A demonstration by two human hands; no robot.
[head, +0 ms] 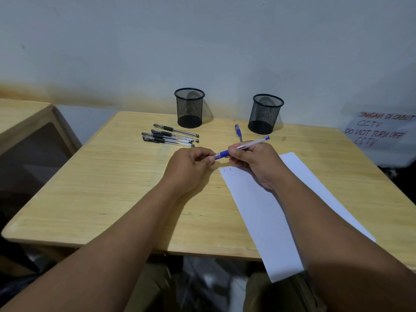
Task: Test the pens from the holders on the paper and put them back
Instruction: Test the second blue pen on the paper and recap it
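Note:
A blue pen with a clear barrel is gripped at mid-length by my right hand, just above the top of the white paper. Fingers of my left hand pinch its blue tip end, where the cap sits. Small blue marks show at the paper's top left corner. Two black mesh holders stand at the back, the left holder and the right holder; both look empty. Several black pens lie in a cluster before the left holder. Another blue pen lies beside the right holder.
The wooden table stands against a pale wall. A second wooden table is at the left, with a gap between. A handwritten CCTV sign hangs at the right. The paper overhangs the near table edge.

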